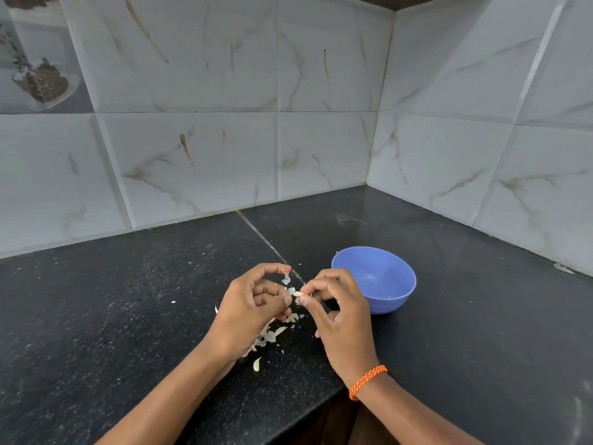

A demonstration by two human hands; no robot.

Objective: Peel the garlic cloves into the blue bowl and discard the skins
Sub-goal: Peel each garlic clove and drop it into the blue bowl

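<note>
My right hand [337,313] pinches a small pale garlic clove [298,294] between thumb and forefinger, just above the black counter. My left hand [253,303] is beside it, its thumb and forefinger closed on a thin flake of garlic skin [286,279] that hangs from the fingertips. The blue bowl [398,284] stands just right of my right hand; the part of its inside that shows looks bare. Loose garlic skins [271,335] lie scattered on the counter under and below my left hand.
The black speckled counter [128,300] runs into a corner of white marble-look wall tiles [192,155]. Its front edge [308,412] drops off near my right wrist, which wears an orange bracelet [367,380]. Small skin crumbs dot the counter.
</note>
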